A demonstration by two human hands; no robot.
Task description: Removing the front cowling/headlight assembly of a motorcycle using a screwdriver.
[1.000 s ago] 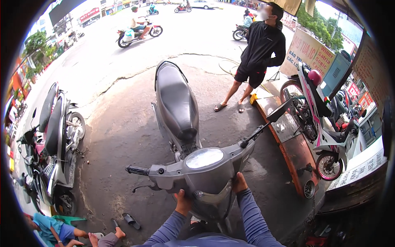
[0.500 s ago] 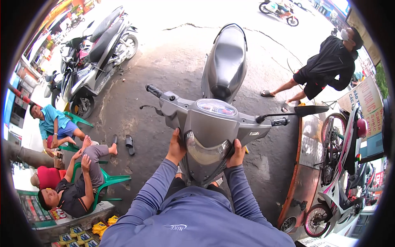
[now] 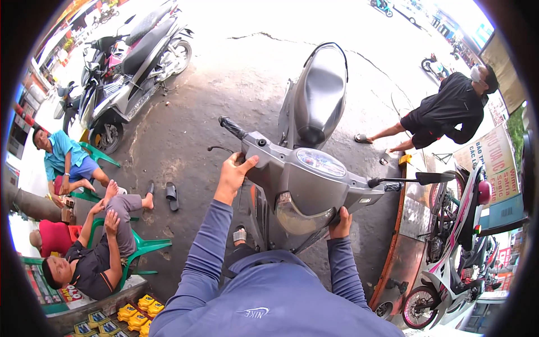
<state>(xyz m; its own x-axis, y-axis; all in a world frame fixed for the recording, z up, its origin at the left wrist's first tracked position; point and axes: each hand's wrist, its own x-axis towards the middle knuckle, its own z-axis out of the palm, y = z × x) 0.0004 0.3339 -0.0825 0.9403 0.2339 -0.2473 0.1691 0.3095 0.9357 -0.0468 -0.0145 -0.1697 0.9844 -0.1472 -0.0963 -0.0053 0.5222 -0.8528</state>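
Observation:
In front of me stands a grey scooter [image 3: 306,180], its headlight end toward my body and its seat [image 3: 321,92] pointing away. My left hand [image 3: 236,173] grips the left part of the handlebar cover, thumb on top, just below the grip and a brake lever [image 3: 219,149]. Lower down, my right hand [image 3: 341,223] holds the cover's underside beside the clear headlight [image 3: 300,216]; its thumb shows and the other fingers are partly hidden. A round-edged instrument panel [image 3: 321,162] tops the cover. One black mirror [image 3: 432,178] sticks out to the right.
Parked motorbikes stand at the left [image 3: 129,73] and right [image 3: 449,253]. Two people sit on green chairs [image 3: 147,245] at the left, near loose sandals [image 3: 172,196]. A person in black [image 3: 443,109] stands at the far right. Yellow packages [image 3: 135,317] lie at the lower left.
My left hand has moved up from the headlight's side to the left handlebar cover. The handlebar and cover have shifted right and tilted, and my right hand has gone right and slightly down with them.

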